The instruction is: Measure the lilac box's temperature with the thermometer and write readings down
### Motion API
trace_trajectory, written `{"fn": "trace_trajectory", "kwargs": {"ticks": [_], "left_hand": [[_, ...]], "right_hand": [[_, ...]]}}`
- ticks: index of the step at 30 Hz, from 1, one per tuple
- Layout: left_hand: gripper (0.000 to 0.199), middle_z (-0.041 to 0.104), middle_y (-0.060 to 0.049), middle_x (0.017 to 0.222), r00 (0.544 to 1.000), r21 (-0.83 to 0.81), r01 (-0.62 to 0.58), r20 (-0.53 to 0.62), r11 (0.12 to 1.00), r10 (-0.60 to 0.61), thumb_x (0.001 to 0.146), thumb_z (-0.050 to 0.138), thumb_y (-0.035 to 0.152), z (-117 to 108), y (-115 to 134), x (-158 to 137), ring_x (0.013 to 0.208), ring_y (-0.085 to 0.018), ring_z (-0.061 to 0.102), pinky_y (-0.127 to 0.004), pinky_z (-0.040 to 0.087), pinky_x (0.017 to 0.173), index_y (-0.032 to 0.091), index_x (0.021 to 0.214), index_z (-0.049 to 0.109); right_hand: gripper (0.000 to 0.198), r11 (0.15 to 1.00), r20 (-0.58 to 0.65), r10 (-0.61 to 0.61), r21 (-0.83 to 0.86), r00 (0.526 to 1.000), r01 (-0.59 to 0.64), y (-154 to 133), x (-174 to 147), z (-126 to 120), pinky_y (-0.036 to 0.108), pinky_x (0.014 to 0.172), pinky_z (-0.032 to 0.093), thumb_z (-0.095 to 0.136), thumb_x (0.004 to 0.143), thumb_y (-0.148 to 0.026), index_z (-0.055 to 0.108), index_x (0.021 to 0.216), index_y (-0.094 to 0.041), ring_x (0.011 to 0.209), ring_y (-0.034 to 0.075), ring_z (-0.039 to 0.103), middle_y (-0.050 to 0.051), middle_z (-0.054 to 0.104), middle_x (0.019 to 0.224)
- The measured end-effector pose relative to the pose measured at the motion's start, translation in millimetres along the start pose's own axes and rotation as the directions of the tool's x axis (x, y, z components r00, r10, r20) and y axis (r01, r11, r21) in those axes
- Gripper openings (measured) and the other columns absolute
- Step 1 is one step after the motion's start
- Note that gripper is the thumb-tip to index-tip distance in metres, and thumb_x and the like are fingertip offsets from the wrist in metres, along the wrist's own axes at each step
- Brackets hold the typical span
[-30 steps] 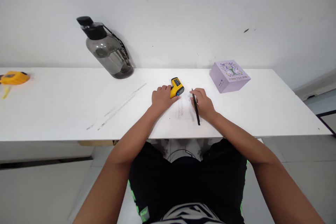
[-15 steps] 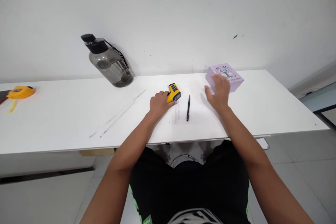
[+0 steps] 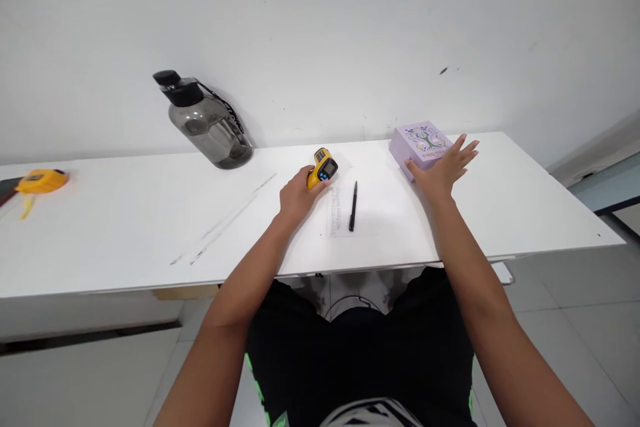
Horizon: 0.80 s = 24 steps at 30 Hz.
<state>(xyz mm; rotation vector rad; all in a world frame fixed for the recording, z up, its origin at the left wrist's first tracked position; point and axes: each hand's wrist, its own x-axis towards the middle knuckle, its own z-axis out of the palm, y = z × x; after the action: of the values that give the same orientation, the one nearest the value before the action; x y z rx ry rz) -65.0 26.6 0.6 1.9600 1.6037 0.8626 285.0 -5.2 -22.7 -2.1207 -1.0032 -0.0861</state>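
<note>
In the head view, my left hand [image 3: 296, 196] is wrapped round a yellow and black infrared thermometer [image 3: 321, 165], its small screen and blue buttons turned upward. My right hand [image 3: 443, 172] is spread at the near right corner of a lilac tea box [image 3: 403, 147], thumb at the front face and fingers apart over the right side. Whether the palm presses on the box is hard to tell. Between my hands a black pen [image 3: 353, 207] lies beside a thin paper [image 3: 334, 217] with faint writing, on the white table [image 3: 240, 227].
A grey translucent water bottle [image 3: 213, 127] with a black lid stands at the back left, near the wall [image 3: 320, 33]. An orange-yellow tape measure [image 3: 43, 180] lies at the far left. The table's front edge runs just before my legs.
My right hand has moved right, from over the box's left front to its right corner, fingers spreading. The thermometer in my left hand has turned so its screen faces me more.
</note>
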Motion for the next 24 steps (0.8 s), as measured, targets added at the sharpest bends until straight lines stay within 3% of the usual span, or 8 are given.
{"fn": "trace_trajectory", "kwargs": {"ticks": [2,5,8,11,14,18,21,24], "left_hand": [[0.054,0.074,-0.004,0.115,0.997,-0.262,-0.062,-0.051,0.963,0.051,0.080,0.075,0.060,6.1,-1.1,0.9,0.098,-0.025,0.069,-0.038,0.051,0.086,0.028,0.122,0.062],[0.069,0.074,-0.009,0.114,0.991,-0.654,-0.134,-0.086,0.745,0.103,0.076,0.068,0.080,13.3,3.1,0.0,0.086,-0.020,0.071,-0.035,0.056,0.078,0.023,0.114,0.060],[0.078,0.074,-0.013,0.117,1.000,-0.806,0.010,0.018,0.592,0.007,0.083,0.048,0.089,12.2,10.3,-2.6,0.069,-0.015,0.068,-0.030,0.055,0.059,0.020,0.116,0.061],[0.086,0.074,-0.014,0.118,0.990,-0.843,0.137,0.138,0.520,-0.036,0.085,0.037,0.092,6.0,13.2,-3.3,0.062,-0.012,0.064,-0.028,0.053,0.053,0.020,0.122,0.062],[0.082,0.073,-0.014,0.122,0.985,-0.839,0.154,0.172,0.522,-0.013,0.079,0.054,0.089,1.6,13.0,-2.4,0.061,-0.010,0.062,-0.027,0.053,0.053,0.019,0.122,0.062],[0.066,0.072,-0.015,0.125,0.982,-0.818,0.121,0.181,0.563,0.053,0.067,0.084,0.061,2.6,13.4,-4.6,0.066,-0.011,0.064,-0.029,0.056,0.062,0.017,0.113,0.066],[0.049,0.074,-0.014,0.121,0.984,-0.728,-0.005,0.118,0.686,0.132,0.070,0.083,0.044,7.0,12.0,-9.5,0.085,-0.019,0.070,-0.036,0.058,0.079,0.016,0.108,0.068],[0.043,0.076,-0.009,0.112,0.971,-0.554,-0.172,0.044,0.815,0.234,0.075,0.076,0.037,11.5,8.8,-14.7,0.099,-0.024,0.070,-0.037,0.056,0.085,0.017,0.112,0.068]], "right_hand": [[0.139,1.000,0.030,0.000,0.011,1.000,0.000,-1.1,-2.5,0.0,0.080,0.116,0.008,0.069,0.065,-0.072,-0.021,0.160,-0.026,0.157,0.045,-0.012,0.019,-0.029,0.167],[0.137,0.999,0.080,0.028,0.012,0.996,-0.029,-4.0,-8.4,-4.0,0.077,0.118,0.009,0.069,0.067,-0.068,-0.021,0.161,-0.027,0.159,0.043,-0.005,0.019,-0.031,0.167],[0.144,0.987,0.160,0.160,-0.049,0.974,-0.154,-6.9,-13.3,-11.1,0.074,0.120,0.000,0.075,0.061,-0.065,-0.015,0.163,-0.020,0.159,0.047,-0.007,0.024,-0.021,0.169],[0.143,0.988,0.194,0.152,-0.035,0.969,-0.148,-6.8,-14.3,-16.4,0.072,0.122,-0.004,0.079,0.057,-0.064,-0.002,0.164,-0.015,0.159,0.046,-0.001,0.029,0.001,0.170],[0.130,0.984,0.128,0.074,0.152,0.989,-0.093,-3.3,-11.1,-17.9,0.070,0.122,0.019,0.083,0.054,-0.056,0.017,0.159,-0.019,0.154,0.043,0.025,0.027,0.021,0.164],[0.112,0.902,0.084,0.129,0.404,0.988,-0.152,2.4,-3.4,-19.4,0.058,0.116,0.040,0.083,0.060,-0.055,0.026,0.152,-0.026,0.142,0.035,0.045,0.020,0.036,0.155],[0.100,0.754,0.119,0.179,0.620,0.977,-0.214,0.5,0.0,-24.2,0.056,0.108,0.050,0.076,0.069,-0.064,0.026,0.148,-0.028,0.133,0.029,0.056,0.016,0.047,0.149],[0.084,0.559,0.276,0.177,0.762,0.945,-0.327,-12.5,-4.8,-32.0,0.054,0.095,0.059,0.064,0.078,-0.069,0.033,0.144,-0.029,0.123,0.030,0.063,0.015,0.054,0.144]]}}
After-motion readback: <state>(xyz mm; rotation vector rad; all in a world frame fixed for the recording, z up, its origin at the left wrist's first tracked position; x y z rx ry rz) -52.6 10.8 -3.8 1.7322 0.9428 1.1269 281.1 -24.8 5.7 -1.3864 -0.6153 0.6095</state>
